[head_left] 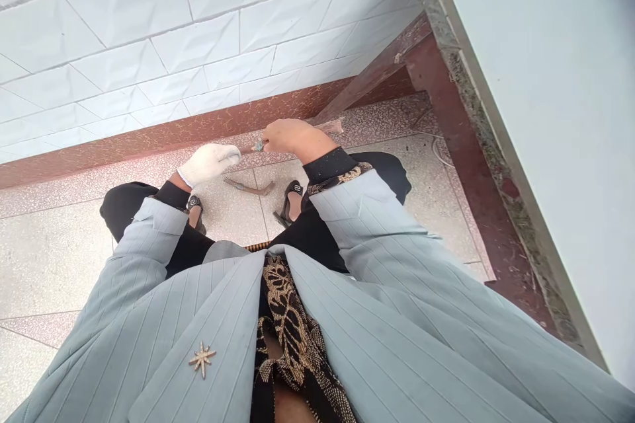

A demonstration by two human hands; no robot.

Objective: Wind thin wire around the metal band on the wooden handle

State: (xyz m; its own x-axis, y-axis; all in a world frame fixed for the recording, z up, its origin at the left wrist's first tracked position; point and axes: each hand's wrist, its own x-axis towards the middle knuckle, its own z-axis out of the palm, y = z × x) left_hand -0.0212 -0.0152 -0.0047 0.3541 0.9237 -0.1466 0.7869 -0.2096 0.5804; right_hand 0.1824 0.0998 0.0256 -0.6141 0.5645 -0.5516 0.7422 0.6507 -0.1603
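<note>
My left hand (208, 163) wears a white glove and is closed round the near end of a long brownish stick (332, 125). My bare right hand (292, 137) grips the same stick a little farther along, its fingers curled over it with a small metal piece (258, 145) showing at the thumb side. The stick runs rightwards towards the red skirting. Below the hands a curved rusty-brown piece (248, 188) lies on the speckled floor between my two sandalled feet.
A white tiled wall (149, 33) with a dark red skirting band (163, 135) stands ahead. A pale wall or door panel (560, 112) with a stone edge runs down the right. My grey striped jacket fills the foreground.
</note>
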